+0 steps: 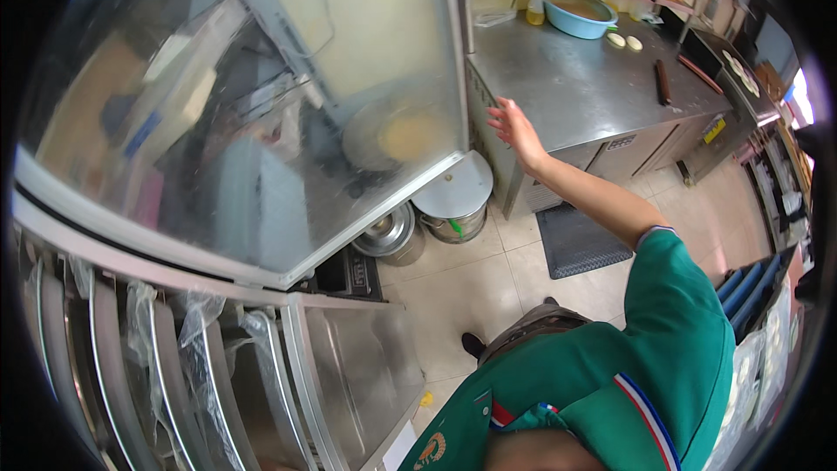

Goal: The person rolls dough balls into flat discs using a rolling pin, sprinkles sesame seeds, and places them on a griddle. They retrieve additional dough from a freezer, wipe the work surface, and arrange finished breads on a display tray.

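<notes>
My right arm, in a short green sleeve, reaches from the right toward the middle of the view. At its end my right hand [516,133] is open and holds nothing, its fingers stretched and somewhat apart. It appears in front of the near left corner of a steel worktable [567,78]; whether it touches the table I cannot tell. To the left of the hand stands a large framed glass pane [331,113], cloudy and full of reflections. Below the hand, on the floor, is a lidded metal pot [453,190]. My left hand is out of view.
Trays [166,366] with loose plastic film fill a rack at lower left, beside a steel door [349,375]. Another pot [384,231] and a dark mat [580,240] lie on the floor. A blue basin [580,24], dough pieces [624,42] and a rolling pin [663,83] occupy the worktable.
</notes>
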Demonstrator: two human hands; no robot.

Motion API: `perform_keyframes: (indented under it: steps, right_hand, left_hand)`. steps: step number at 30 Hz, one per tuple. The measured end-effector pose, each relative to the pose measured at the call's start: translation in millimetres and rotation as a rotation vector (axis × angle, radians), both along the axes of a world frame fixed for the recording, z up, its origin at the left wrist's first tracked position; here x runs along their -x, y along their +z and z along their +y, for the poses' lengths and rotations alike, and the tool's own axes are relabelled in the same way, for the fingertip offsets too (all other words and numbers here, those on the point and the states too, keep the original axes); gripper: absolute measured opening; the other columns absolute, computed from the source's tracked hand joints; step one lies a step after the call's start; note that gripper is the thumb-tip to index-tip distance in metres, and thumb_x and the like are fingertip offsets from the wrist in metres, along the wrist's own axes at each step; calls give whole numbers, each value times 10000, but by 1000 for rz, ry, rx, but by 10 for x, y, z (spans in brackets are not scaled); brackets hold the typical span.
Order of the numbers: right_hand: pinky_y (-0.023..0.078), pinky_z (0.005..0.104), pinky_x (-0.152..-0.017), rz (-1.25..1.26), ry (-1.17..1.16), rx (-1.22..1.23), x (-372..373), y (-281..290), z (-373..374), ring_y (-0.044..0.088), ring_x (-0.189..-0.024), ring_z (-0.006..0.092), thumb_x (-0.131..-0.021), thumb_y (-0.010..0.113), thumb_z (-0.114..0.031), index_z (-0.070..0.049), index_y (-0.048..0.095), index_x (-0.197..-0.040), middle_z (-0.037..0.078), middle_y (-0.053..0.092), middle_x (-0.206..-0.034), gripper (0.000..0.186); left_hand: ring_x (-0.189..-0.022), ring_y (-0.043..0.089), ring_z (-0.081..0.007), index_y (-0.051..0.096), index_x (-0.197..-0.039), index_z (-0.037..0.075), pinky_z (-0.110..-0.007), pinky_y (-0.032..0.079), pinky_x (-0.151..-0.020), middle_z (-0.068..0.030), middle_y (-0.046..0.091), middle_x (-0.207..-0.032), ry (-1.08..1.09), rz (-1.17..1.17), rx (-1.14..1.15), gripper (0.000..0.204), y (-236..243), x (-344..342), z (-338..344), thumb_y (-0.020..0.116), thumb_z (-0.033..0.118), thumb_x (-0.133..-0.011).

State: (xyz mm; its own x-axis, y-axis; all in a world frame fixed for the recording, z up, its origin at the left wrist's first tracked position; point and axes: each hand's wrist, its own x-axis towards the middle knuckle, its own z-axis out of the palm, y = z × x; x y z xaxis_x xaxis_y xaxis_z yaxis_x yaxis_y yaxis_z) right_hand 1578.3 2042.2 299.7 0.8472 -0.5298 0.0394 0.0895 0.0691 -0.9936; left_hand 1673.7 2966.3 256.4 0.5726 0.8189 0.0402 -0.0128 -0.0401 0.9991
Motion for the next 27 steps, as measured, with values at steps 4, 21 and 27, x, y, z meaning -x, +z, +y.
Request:
perform_keyframes:
  steps: [4, 21, 27]
  right_hand:
    - [361, 402, -1131, -57, 238, 196, -293, 225, -15, 558, -1258, 272, -1053, 192, -616, -10, 623, -1323, 167, 643, -1304, 790]
    - [494, 436, -996, -188, 507, 764, 1263, -427, -2342, 588, -1175, 346, -928, 666, -248, -61, 624, -1240, 153, 590, -1333, 366]
    - [476, 437, -1008, -80, 56, 965, 1677, -732, -3726, 577, -1183, 365, -875, 677, -127, -61, 624, -1225, 158, 603, -1295, 360]
  left_hand:
    - [-930, 629, -289, 606, -1098, -7, -392, 540, -794, -154, 652, -1045, 168, 262, -302, 184, 35, 430, -271, 563, 38, -925]
    - [-745, 603, -265, 618, -841, -13, -375, 495, -696, -129, 625, -800, -313, 321, -1049, 24, -1153, 3764, -5247, 600, -4, -855]
    - [-1060, 623, -402, 621, -1045, 27, -428, 530, -859, -182, 614, -1176, -1410, 73, -1062, 201, -1079, 2960, -8090, 679, 142, -891]
